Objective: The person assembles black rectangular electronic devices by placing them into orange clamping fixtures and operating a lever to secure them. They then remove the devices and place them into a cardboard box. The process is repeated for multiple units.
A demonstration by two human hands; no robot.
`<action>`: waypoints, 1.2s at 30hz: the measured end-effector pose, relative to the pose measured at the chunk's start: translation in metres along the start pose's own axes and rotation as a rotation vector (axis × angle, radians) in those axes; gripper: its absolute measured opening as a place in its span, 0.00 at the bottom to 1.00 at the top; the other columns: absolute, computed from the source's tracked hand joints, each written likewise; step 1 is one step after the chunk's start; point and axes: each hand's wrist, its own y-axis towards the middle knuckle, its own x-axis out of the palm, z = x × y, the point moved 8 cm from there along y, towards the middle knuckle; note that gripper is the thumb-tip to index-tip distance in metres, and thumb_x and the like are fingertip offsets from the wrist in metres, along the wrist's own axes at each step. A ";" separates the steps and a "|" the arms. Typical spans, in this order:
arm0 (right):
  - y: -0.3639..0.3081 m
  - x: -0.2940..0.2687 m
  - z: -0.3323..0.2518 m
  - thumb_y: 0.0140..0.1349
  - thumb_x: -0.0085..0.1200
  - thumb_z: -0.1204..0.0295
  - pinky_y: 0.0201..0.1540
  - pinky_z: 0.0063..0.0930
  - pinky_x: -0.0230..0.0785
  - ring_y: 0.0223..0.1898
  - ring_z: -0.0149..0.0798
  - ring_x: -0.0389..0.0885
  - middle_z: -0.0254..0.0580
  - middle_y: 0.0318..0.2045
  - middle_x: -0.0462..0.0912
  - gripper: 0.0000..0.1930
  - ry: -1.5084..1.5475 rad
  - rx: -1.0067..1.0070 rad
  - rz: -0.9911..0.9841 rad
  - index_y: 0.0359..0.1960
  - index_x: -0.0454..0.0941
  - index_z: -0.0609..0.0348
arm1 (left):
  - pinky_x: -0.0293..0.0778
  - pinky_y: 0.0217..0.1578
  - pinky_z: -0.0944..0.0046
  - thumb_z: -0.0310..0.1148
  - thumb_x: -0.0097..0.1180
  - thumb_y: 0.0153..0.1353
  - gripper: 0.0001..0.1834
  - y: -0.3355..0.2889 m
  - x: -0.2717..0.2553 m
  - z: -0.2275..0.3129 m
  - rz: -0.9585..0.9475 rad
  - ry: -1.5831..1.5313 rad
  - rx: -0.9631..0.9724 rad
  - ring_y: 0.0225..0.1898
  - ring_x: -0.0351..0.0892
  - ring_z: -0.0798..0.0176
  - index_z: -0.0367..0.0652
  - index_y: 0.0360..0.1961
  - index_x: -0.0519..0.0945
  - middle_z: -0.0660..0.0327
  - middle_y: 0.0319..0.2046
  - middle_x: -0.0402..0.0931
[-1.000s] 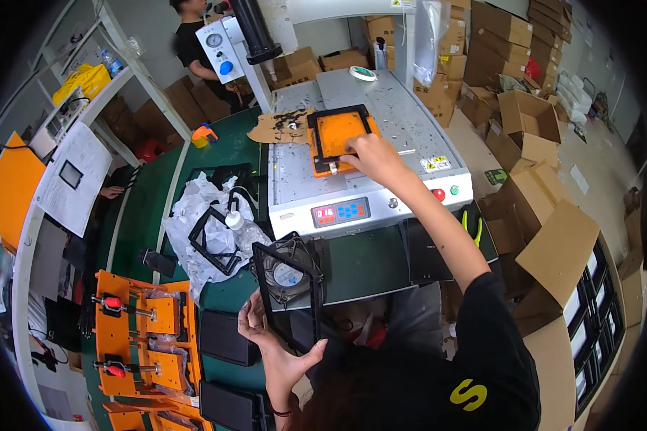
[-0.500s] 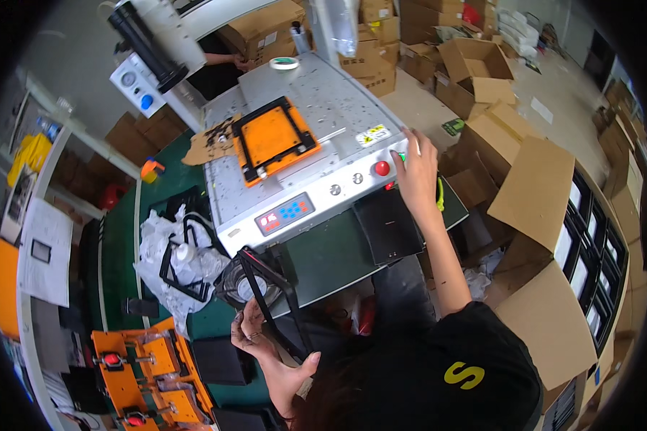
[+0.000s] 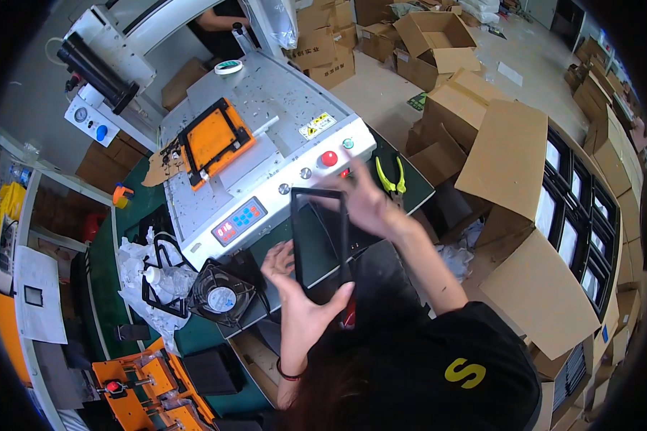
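A thin black rectangular frame (image 3: 297, 241) stands tilted in front of the machine, its lower end between the thumb and fingers of my left hand (image 3: 302, 305). My right hand (image 3: 370, 201) is smeared by motion beside the frame's upper right corner; whether it touches the frame cannot be made out. Beyond them is a white benchtop dispensing machine (image 3: 273, 190) with a red button (image 3: 328, 158), a green button (image 3: 348, 144) and a lit keypad panel (image 3: 239, 221). On its bed lies an orange fixture (image 3: 216, 136) with a black frame (image 3: 187, 154) around it.
A round fan (image 3: 221, 296) and a plastic bag (image 3: 133, 269) lie left on the green table (image 3: 420, 188). Green-handled pliers (image 3: 390, 176) rest at the right. Orange clamp fixtures (image 3: 126, 402) stand lower left. An open carton (image 3: 507, 161) holds stacked black frames (image 3: 564, 179). Another person's arm (image 3: 223, 20) shows behind.
My right hand has come away from the machine's button corner toward the black frame. My left hand has raised the frame and moved it right. The view has shifted, uncovering the pliers.
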 end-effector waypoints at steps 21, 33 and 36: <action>-0.051 0.070 0.007 0.53 0.59 0.55 0.62 0.46 0.55 0.58 0.59 0.66 0.60 0.54 0.71 0.32 -1.375 -0.257 0.067 0.56 0.70 0.61 | 0.42 0.65 0.35 0.72 0.66 0.25 0.79 -0.109 0.059 -0.052 -0.854 -2.239 -0.040 0.62 0.56 0.42 0.46 0.70 0.31 0.40 0.60 0.56; -0.093 0.020 0.005 0.46 0.65 0.55 0.57 0.47 0.61 0.53 0.67 0.66 0.77 0.55 0.62 0.41 -1.922 0.126 0.242 0.62 0.64 0.56 | 0.54 0.62 0.36 0.73 0.64 0.27 0.74 -0.073 0.011 -0.104 -0.331 -1.771 -0.236 0.61 0.60 0.37 0.61 0.71 0.35 0.34 0.62 0.52; -0.084 0.009 -0.021 0.48 0.63 0.56 0.58 0.43 0.60 0.54 0.63 0.68 0.69 0.52 0.69 0.37 -1.583 0.204 0.268 0.59 0.67 0.61 | 0.55 0.63 0.42 0.75 0.60 0.33 0.72 -0.050 0.001 -0.100 -0.220 -1.615 -0.160 0.62 0.59 0.39 0.53 0.71 0.35 0.35 0.65 0.46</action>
